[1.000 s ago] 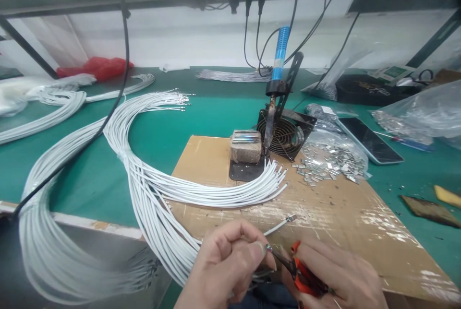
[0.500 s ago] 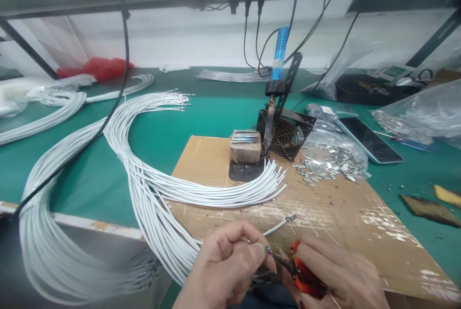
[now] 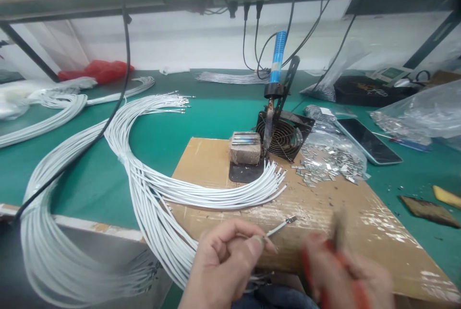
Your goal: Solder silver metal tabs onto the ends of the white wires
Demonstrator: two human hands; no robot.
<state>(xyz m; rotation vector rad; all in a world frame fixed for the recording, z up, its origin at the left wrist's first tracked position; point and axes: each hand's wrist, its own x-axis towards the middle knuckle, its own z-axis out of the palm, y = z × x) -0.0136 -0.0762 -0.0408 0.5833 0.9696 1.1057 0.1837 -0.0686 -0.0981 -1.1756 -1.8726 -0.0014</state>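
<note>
Low in the middle, my left hand (image 3: 226,261) is pinched closed on a white cable, its thumb and index fingertip pressed together around the end, which is mostly hidden. Past the fingers shows a white cable piece (image 3: 279,227) with a small metal terminal (image 3: 291,219) at its tip. To the right of it, smeared by motion, my right hand (image 3: 345,270) is closed on red-handled pliers (image 3: 337,234), jaws pointing up and clear of the cable. A thick bundle of white cables (image 3: 223,196) lies over the cardboard (image 3: 338,208) beyond my hands.
A soldering iron (image 3: 277,62) stands tip down beside a block (image 3: 245,148) carrying metallic strips. Behind is a black fan (image 3: 284,134). Small metal pieces (image 3: 327,162) lie scattered near a phone (image 3: 369,141). A black cord (image 3: 122,74) hangs at left, across more cable bundles.
My right hand has drawn the pliers away from my left fingertips, with the jaws swinging upward. The left hand keeps its pinch and has barely shifted.
</note>
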